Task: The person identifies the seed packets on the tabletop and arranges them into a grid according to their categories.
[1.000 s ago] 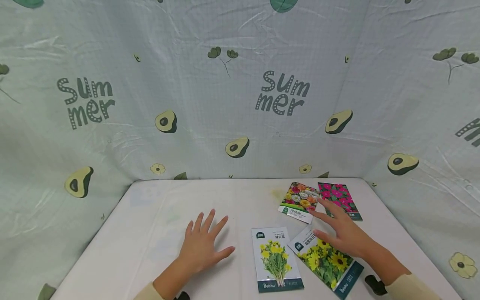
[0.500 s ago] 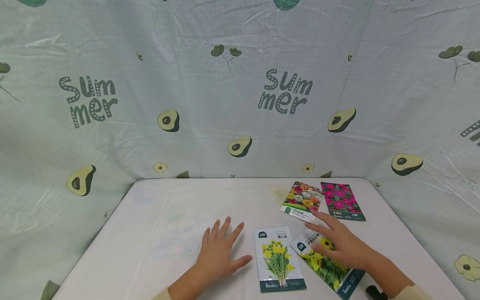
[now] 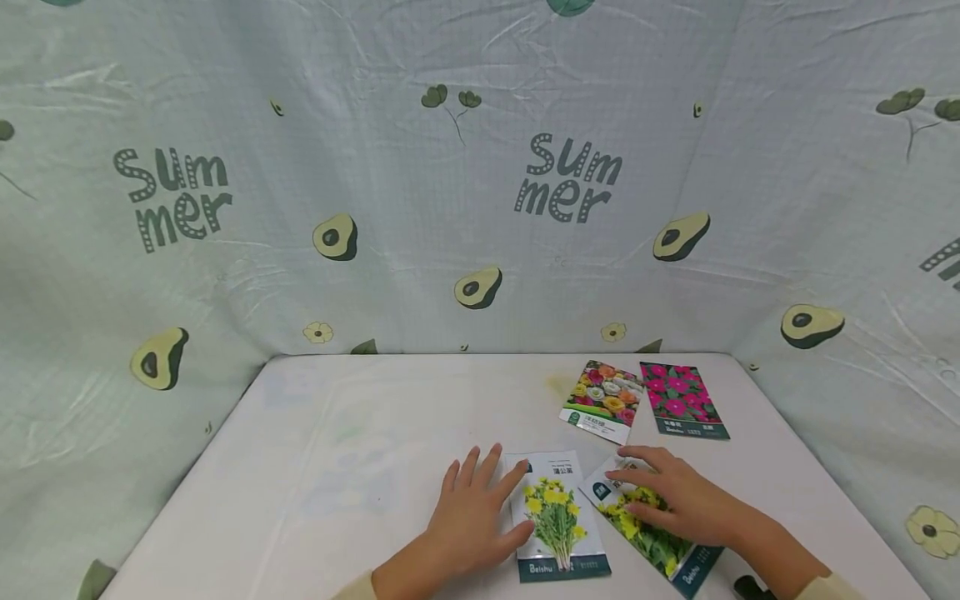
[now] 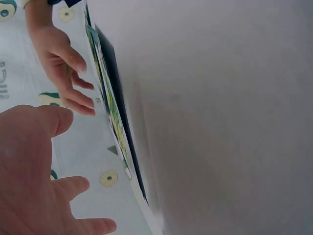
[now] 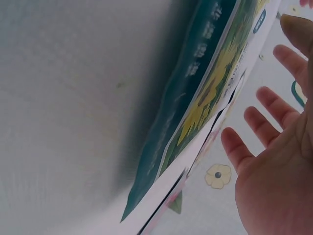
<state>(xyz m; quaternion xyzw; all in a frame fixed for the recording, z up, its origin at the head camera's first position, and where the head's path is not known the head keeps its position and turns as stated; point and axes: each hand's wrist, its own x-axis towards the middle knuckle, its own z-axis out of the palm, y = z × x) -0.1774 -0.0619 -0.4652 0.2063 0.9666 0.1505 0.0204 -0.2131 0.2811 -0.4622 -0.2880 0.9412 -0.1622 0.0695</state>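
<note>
While the right hand (image 3: pixel 686 498) hovers at the sunflower packet (image 3: pixel 663 550), left hand (image 3: pixel 472 521): fingers spread wide and gripping nothing, thumb and index finger reaching over the left edge of the bouquet packet (image 3: pixel 558 517).
Right hand: fingers apart and loosely extended, gripping nothing; it covers part of the sunflower packet in the head view, while the right wrist view shows it clear of the surface.
Bouquet packet: flat on the table (image 3: pixel 390 417), between the hands, its dark band towards the person.
Sunflower packet: flat, turned askew, just beside the bouquet packet on the right; whether their edges touch cannot be told.
Rose packet (image 3: pixel 602 400): farther back, slightly tilted.
Pink packet (image 3: pixel 684 400): just right of the rose packet.
Cloth (image 3: pixel 405 167): printed with avocados and "summer", behind the table.
</note>
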